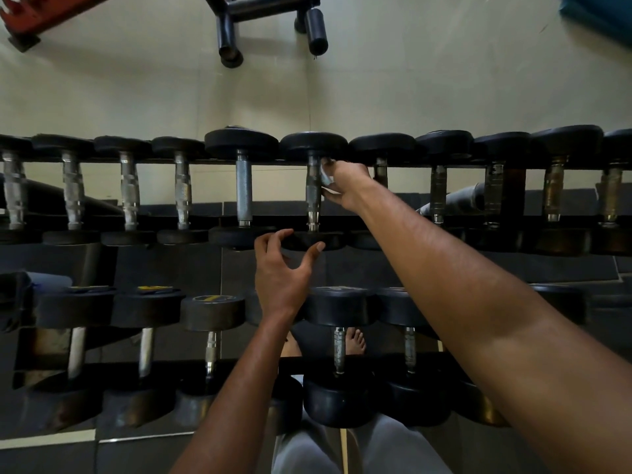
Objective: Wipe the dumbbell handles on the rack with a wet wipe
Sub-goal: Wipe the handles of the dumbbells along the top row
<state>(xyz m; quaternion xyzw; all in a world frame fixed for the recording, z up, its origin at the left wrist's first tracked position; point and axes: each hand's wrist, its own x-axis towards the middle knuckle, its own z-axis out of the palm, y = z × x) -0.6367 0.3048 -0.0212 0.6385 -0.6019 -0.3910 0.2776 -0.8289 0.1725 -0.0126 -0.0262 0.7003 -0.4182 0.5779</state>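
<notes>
A long rack [393, 162] is seen from above, with two rows of dumbbells laid across it. On the top row, a dumbbell [313, 145] near the middle is being cleaned. Its shiny handle [313, 189] runs between two round black ends.

The right hand [349, 184] is stretched far out to that handle. A small white wet wipe [325, 176] is pinched in its fingers and pressed against the right side of the handle. Only a bit of the wipe can be seen, so how it is folded cannot be told.

The left hand [282, 268] is held just in front of the near black end of the same dumbbell. Its fingers are spread and loosely bent, and nothing is held in it. It may be touching the end, but this is hard to tell.

Some things could go wrong. The dumbbell could be rolled on the rack if the handle is rubbed hard while the near end is not held. The wipe could be dropped through the gap under the handle, because it is only held by the fingertips. The far side of the handle could be missed, since only one side is touched now. Bare feet [355, 342] are seen under the rack, so a falling dumbbell would hurt.
</notes>
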